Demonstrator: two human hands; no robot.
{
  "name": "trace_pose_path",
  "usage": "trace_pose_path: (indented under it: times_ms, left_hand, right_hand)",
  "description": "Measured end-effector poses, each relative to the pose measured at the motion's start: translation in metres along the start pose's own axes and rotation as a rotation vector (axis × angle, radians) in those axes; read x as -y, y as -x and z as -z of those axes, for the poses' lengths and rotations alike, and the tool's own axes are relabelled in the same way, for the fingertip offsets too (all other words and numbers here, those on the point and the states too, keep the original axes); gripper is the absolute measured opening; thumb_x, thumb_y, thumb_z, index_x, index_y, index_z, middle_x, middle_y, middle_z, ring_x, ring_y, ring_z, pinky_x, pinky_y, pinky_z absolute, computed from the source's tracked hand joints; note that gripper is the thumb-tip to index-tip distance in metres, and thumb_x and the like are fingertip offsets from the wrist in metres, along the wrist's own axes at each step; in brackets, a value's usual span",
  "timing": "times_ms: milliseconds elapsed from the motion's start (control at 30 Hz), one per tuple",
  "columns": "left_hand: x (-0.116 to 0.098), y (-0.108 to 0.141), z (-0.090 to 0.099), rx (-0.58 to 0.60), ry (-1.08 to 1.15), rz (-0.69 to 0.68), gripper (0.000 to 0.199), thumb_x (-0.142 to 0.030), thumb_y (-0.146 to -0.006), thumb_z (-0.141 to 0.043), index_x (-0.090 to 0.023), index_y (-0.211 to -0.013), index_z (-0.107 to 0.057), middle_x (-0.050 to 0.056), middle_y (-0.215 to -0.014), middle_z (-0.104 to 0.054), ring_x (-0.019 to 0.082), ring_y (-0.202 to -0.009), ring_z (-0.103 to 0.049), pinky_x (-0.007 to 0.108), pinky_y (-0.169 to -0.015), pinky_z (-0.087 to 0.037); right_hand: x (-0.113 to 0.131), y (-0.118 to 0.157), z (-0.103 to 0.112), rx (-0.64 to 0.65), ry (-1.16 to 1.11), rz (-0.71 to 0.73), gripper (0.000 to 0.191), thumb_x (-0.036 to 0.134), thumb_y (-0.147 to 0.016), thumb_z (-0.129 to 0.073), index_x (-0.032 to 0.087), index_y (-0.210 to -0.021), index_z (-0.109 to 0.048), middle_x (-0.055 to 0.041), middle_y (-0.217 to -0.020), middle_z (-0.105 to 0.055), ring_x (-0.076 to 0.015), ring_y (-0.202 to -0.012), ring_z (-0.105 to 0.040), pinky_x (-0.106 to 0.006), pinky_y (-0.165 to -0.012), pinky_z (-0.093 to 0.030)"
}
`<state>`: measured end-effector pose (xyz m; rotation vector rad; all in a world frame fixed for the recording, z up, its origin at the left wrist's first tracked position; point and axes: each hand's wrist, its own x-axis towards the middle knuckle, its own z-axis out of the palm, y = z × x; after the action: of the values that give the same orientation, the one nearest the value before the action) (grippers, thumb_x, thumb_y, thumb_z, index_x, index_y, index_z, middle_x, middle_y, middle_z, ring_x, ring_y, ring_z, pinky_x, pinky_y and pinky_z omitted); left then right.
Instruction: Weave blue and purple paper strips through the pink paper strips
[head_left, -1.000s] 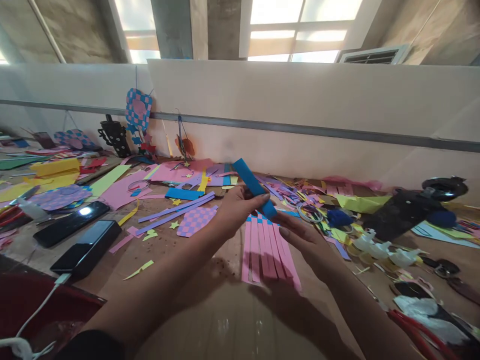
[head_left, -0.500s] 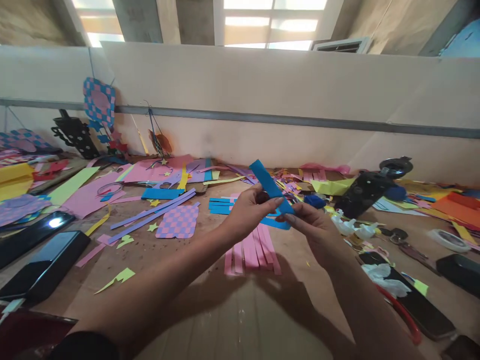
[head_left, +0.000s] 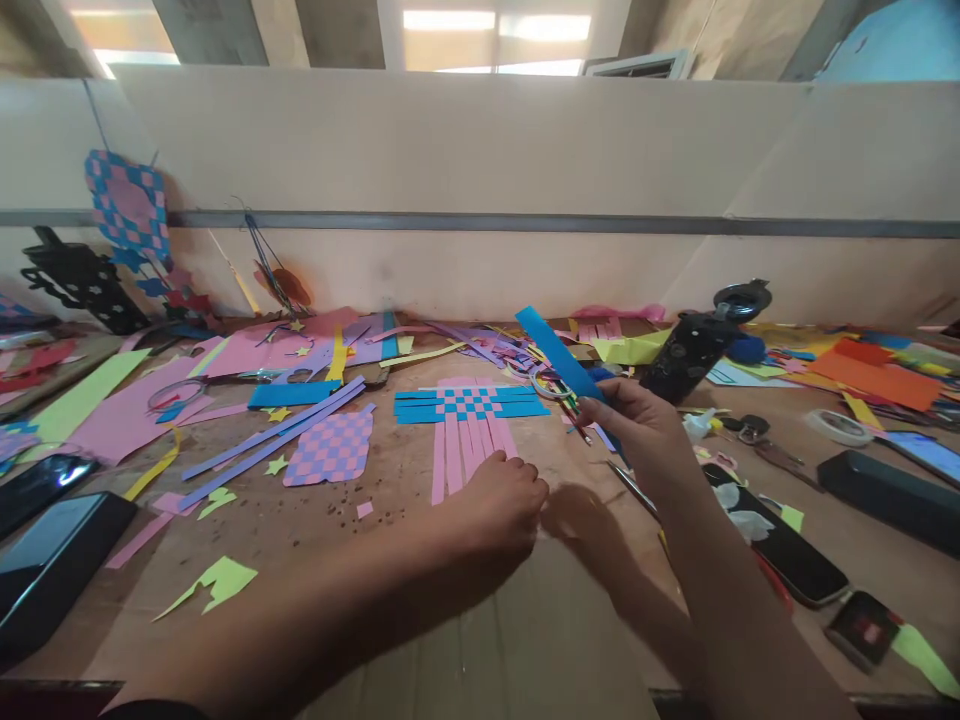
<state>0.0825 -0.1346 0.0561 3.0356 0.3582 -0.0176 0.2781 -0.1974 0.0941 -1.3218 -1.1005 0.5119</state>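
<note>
Down from the blue paper strip [head_left: 559, 353] has come my left hand [head_left: 506, 503], now curled by the near ends of the pink strips [head_left: 451, 455] at the frame's centre (whether it pinches anything, I cannot tell). Right of centre, my right hand [head_left: 637, 422] alone pinches the blue strip's lower part between thumb and fingers. It should be feather-light and easily creased, best held near an end; it looks flat, straight-edged, plain bright blue.

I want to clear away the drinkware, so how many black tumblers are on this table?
2: one black tumbler far left, beside the hanging checkered paper; another black tumbler on the right, beyond the right hand. Others may be hidden from view.
</note>
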Motion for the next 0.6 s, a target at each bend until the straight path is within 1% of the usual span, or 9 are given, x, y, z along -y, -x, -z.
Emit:
trace_pose_path:
  times_ms: [100, 167, 267, 333, 400, 467, 500, 533, 600]
  left_hand:
    - [-0.001, -0.011, -0.001, 0.047, -0.024, 0.012, 0.009, -0.020, -0.089, -0.066, -0.018, -0.089, -0.074, 0.011, -0.089, -0.077, 0.026, -0.088, -0.073, 0.038, -0.078, -0.048]
    - [-0.002, -0.015, -0.001, 0.057, -0.039, 0.025, 0.006, -0.017, -0.086, -0.069, -0.018, -0.086, -0.075, 0.011, -0.089, -0.078, 0.026, -0.088, -0.073, 0.038, -0.081, -0.047]
    - [-0.001, -0.014, 0.004, 0.025, -0.020, 0.087, 0.007, -0.014, -0.083, -0.069, -0.015, -0.085, -0.075, 0.013, -0.090, -0.078, 0.027, -0.087, -0.073, 0.039, -0.084, -0.047]
    - [0.005, -0.012, 0.012, -0.009, 0.090, 0.147, 0.009, -0.016, -0.084, -0.067, -0.016, -0.086, -0.076, 0.011, -0.090, -0.079, 0.026, -0.086, -0.072, 0.038, -0.082, -0.046]
    - [0.017, -0.011, 0.019, -0.068, 0.296, 0.228, 0.013, -0.022, -0.088, -0.064, -0.019, -0.088, -0.077, 0.006, -0.090, -0.078, 0.022, -0.085, -0.071, 0.034, -0.077, -0.046]
    - [0.034, -0.012, 0.025, -0.125, 0.553, 0.328, 0.016, -0.030, -0.091, -0.063, -0.020, -0.091, -0.076, 0.003, -0.090, -0.077, 0.019, -0.082, -0.068, 0.030, -0.071, -0.045]
    - [0.044, -0.014, 0.026, -0.131, 0.681, 0.365, 0.017, -0.033, -0.091, -0.064, -0.020, -0.090, -0.076, 0.003, -0.088, -0.076, 0.018, -0.080, -0.067, 0.029, -0.069, -0.045]
    - [0.054, -0.014, 0.027, -0.118, 0.795, 0.384, 0.019, -0.034, -0.090, -0.065, -0.019, -0.087, -0.075, 0.002, -0.085, -0.075, 0.017, -0.077, -0.066, 0.028, -0.068, -0.045]
    - [0.073, -0.015, 0.028, -0.163, 0.982, 0.369, 0.019, -0.035, -0.087, -0.067, -0.017, -0.083, -0.073, 0.002, -0.080, -0.071, 0.015, -0.074, -0.063, 0.027, -0.071, -0.048]
  right_hand:
    - [-0.001, -0.001, 0.000, 0.016, 0.015, 0.010, 0.028, 0.051, -0.082, -0.083, 0.025, -0.084, -0.073, -0.0017, -0.077, -0.072, -0.0201, -0.073, -0.061, -0.032, -0.065, -0.044]
    - [0.000, -0.002, 0.001, 0.026, 0.014, 0.009, 0.029, 0.052, -0.083, -0.082, 0.025, -0.085, -0.073, -0.0018, -0.078, -0.072, -0.0203, -0.074, -0.061, -0.032, -0.066, -0.045]
    - [0.001, -0.002, 0.003, 0.052, -0.004, -0.002, 0.031, 0.053, -0.082, -0.083, 0.025, -0.086, -0.073, -0.0012, -0.078, -0.072, -0.0204, -0.075, -0.061, -0.032, -0.068, -0.046]
    - [0.004, -0.002, 0.004, 0.114, -0.019, -0.010, 0.032, 0.055, -0.080, -0.085, 0.025, -0.085, -0.074, -0.0012, -0.078, -0.072, -0.0204, -0.076, -0.062, -0.032, -0.071, -0.047]
    - [0.006, -0.001, 0.007, 0.225, -0.028, -0.016, 0.033, 0.056, -0.082, -0.083, 0.024, -0.083, -0.076, -0.0025, -0.080, -0.073, -0.0208, -0.079, -0.064, -0.033, -0.075, -0.049]
    - [0.008, 0.000, 0.011, 0.371, -0.038, -0.039, 0.033, 0.055, -0.087, -0.080, 0.023, -0.082, -0.078, -0.0042, -0.083, -0.074, -0.0207, -0.083, -0.066, -0.032, -0.079, -0.050]
    - [0.009, 0.001, 0.013, 0.456, -0.047, -0.064, 0.033, 0.055, -0.088, -0.079, 0.022, -0.083, -0.079, -0.0047, -0.085, -0.075, -0.0202, -0.082, -0.066, -0.032, -0.079, -0.051]
    - [0.009, 0.002, 0.015, 0.547, -0.056, -0.099, 0.033, 0.055, -0.088, -0.079, 0.022, -0.086, -0.080, -0.0048, -0.086, -0.075, -0.0197, -0.080, -0.067, -0.031, -0.077, -0.052]
    - [0.009, 0.003, 0.017, 0.738, -0.043, -0.186, 0.035, 0.056, -0.088, -0.078, 0.021, -0.090, -0.080, -0.0040, -0.084, -0.074, -0.0184, -0.074, -0.067, -0.030, -0.071, -0.052]
